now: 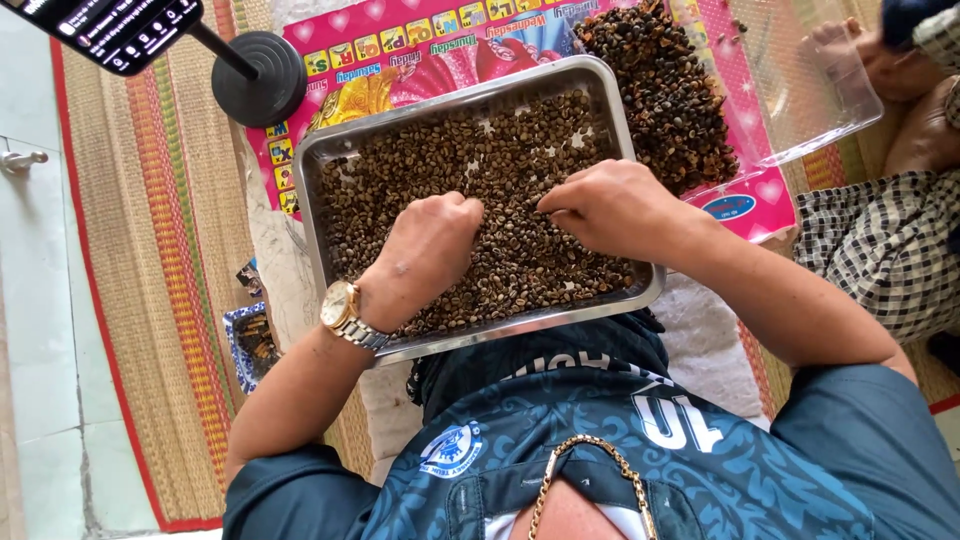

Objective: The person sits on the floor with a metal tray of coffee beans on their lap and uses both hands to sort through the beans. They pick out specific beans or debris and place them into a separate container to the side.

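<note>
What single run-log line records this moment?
left hand: fisted among beans | right hand: fingers picking beans | metal tray: full of brown beans | dark husk pile: behind tray

Home floor, I'm sitting down low.
Woven striped mat [170, 250] over pale floor tiles [40, 330], colourful plastic sheet [420, 45] spread under my metal tray [470, 100].

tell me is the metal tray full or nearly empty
Full: the metal tray is covered almost edge to edge with brown seeds, only small bare specks showing. Both hands, left hand and right hand, rest in them.
</note>
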